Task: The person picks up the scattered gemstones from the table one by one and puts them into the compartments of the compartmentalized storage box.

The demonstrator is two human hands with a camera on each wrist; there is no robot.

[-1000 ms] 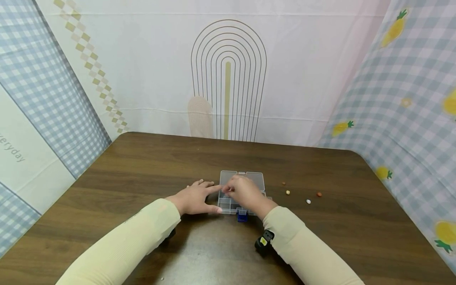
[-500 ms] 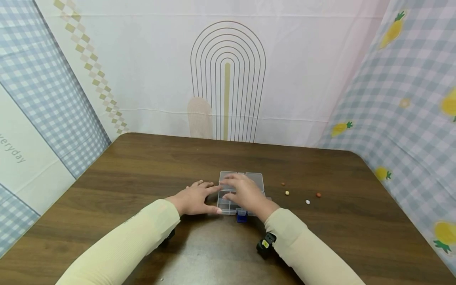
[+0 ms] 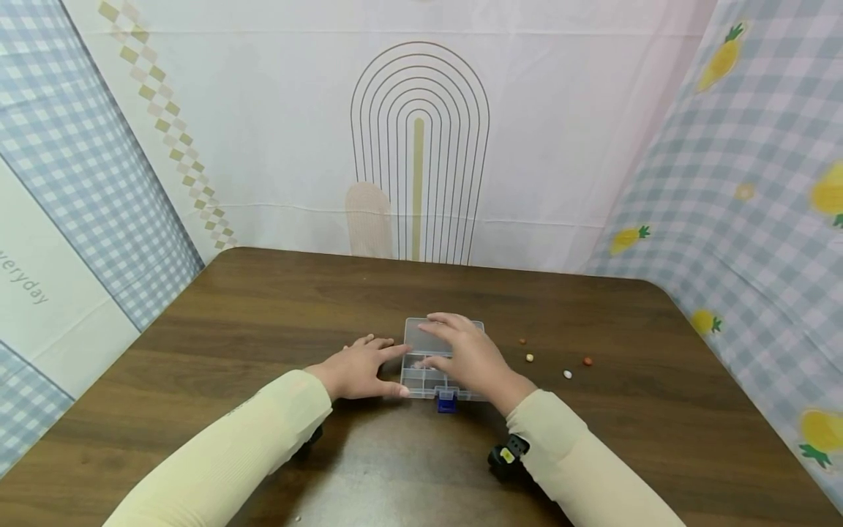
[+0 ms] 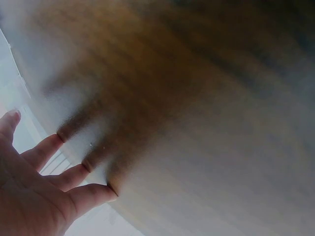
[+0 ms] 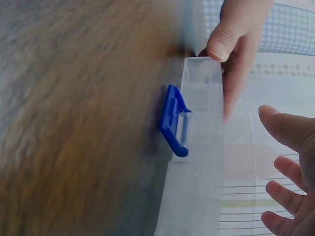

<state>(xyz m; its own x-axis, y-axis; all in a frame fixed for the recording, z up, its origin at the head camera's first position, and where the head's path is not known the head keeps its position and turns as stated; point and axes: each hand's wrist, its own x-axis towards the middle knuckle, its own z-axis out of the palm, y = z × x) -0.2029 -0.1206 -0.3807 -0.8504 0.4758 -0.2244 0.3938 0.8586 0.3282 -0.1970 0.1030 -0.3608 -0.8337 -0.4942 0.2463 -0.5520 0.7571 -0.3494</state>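
A clear plastic compartment box (image 3: 413, 383) lies on the table with its lid (image 3: 416, 335) laid back, away from the person. Its blue latch (image 5: 172, 123) hangs at the front side. Something small and pale shows in one left-hand compartment, too small to identify. My left hand (image 3: 361, 369) lies flat on the table with fingers spread; its thumb and index finger touch the box's left side. Over the right part of the box hovers my right hand (image 3: 473, 360), fingers apart and holding nothing. It hides the right-hand compartments in the head view.
Right of the box lie small pebble-like pieces: a yellowish one (image 3: 530, 358), a white one (image 3: 568, 374), a reddish-brown one (image 3: 587, 361) and a smaller brown one (image 3: 523, 341). A tiny pale speck (image 3: 298, 518) is near the front edge. Patterned cloth hangs behind the table (image 3: 296, 293).
My right hand's fingertips were together low over the left compartments; they have spread apart, and the hand has lifted and shifted right. The left hand has stayed in place.
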